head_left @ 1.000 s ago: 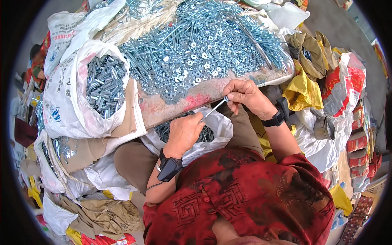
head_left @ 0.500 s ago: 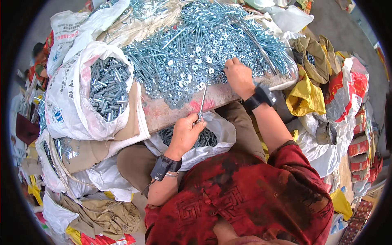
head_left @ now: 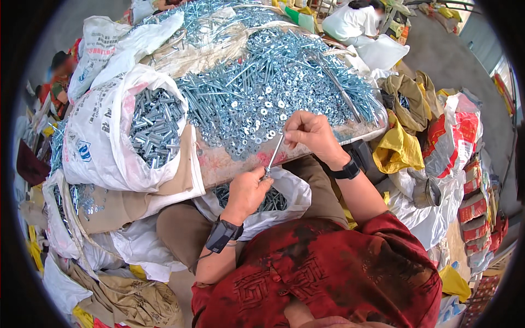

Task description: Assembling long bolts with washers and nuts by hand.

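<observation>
My left hand (head_left: 247,192) is closed on the lower end of a long, thin metal bolt (head_left: 275,154), which slants up and to the right. Small metal parts sit around the bolt at my left fingertips. My right hand (head_left: 313,138) is pinched at the bolt's upper tip; any small piece between its fingers is too tiny to make out. Just beyond lies a heap of loose washers and nuts (head_left: 262,112) on a worn board (head_left: 216,168). Below my hands, a white sack (head_left: 298,198) by my legs contains assembled-looking metal bolts (head_left: 270,201).
At the left stands a rolled-open white sack (head_left: 93,134) full of metal sleeves (head_left: 156,123). Long bolts (head_left: 219,98) are piled at the back of the board. Yellow sacking (head_left: 395,150) and a metal can (head_left: 426,193) are at the right. Other people sit farther off.
My right hand has left the washer and nut heap and come down and left to the bolt's upper tip. My left hand still holds the bolt. The view has shifted slightly.
</observation>
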The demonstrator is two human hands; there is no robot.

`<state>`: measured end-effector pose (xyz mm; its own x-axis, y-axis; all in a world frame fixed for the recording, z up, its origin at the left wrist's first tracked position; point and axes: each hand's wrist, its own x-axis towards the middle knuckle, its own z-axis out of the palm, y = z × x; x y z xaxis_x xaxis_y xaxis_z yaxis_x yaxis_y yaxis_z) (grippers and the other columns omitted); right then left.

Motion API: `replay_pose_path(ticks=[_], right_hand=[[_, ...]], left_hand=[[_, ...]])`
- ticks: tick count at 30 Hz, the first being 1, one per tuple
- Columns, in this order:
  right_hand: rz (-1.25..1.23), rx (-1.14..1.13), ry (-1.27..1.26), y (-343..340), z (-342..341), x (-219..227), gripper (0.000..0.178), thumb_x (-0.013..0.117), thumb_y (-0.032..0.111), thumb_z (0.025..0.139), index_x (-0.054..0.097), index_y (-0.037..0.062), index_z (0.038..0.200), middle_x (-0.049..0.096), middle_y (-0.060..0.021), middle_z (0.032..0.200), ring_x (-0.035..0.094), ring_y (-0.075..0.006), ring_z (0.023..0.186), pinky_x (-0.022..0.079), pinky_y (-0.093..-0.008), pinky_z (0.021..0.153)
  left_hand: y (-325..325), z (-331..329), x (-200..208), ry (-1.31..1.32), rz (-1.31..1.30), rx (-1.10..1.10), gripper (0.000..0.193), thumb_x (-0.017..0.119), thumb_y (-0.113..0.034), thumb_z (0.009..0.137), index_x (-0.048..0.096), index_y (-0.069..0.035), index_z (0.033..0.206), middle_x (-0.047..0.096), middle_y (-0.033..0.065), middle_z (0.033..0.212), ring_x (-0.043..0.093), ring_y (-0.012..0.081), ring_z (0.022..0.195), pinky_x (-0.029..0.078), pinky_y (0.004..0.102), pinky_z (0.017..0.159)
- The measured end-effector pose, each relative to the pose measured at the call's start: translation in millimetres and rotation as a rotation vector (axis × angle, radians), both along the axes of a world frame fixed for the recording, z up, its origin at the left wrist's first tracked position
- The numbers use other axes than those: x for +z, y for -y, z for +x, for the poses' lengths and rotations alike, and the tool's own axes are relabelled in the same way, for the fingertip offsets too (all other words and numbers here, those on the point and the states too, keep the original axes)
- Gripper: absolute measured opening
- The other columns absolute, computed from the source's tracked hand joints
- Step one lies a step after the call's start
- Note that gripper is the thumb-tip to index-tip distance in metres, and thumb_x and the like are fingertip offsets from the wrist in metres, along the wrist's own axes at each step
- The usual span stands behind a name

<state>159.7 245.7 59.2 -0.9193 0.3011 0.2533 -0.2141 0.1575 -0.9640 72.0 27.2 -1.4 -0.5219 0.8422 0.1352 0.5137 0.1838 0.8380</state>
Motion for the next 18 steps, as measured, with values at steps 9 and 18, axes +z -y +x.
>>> replay_pose_path(ticks=[9,18], right_hand=[[0.093,-0.008,0.038,13.7,23.0,24.2,0.007,0.071,0.003,0.088,0.066,-0.0013,0.092,0.064,-0.0022,0.077,0.062,-0.0065,0.064,0.051,-0.0215,0.055],[0.086,0.060,0.240,45.3,22.6,17.8,0.011,0.071,0.011,0.090,0.067,0.0012,0.092,0.063,-0.0007,0.075,0.058,-0.0038,0.062,0.046,-0.0195,0.051]], left_hand=[[9.8,4.7,15.5,-0.171,-0.030,-0.026,0.020,0.066,-0.027,0.087,0.062,-0.007,0.090,0.059,0.0174,0.065,0.061,0.0364,0.064,0.045,0.0464,0.058],[13.9,6.4,16.0,-0.316,0.044,0.080,0.021,0.066,-0.027,0.086,0.060,-0.007,0.088,0.062,0.0179,0.067,0.063,0.0408,0.069,0.047,0.0503,0.061]])
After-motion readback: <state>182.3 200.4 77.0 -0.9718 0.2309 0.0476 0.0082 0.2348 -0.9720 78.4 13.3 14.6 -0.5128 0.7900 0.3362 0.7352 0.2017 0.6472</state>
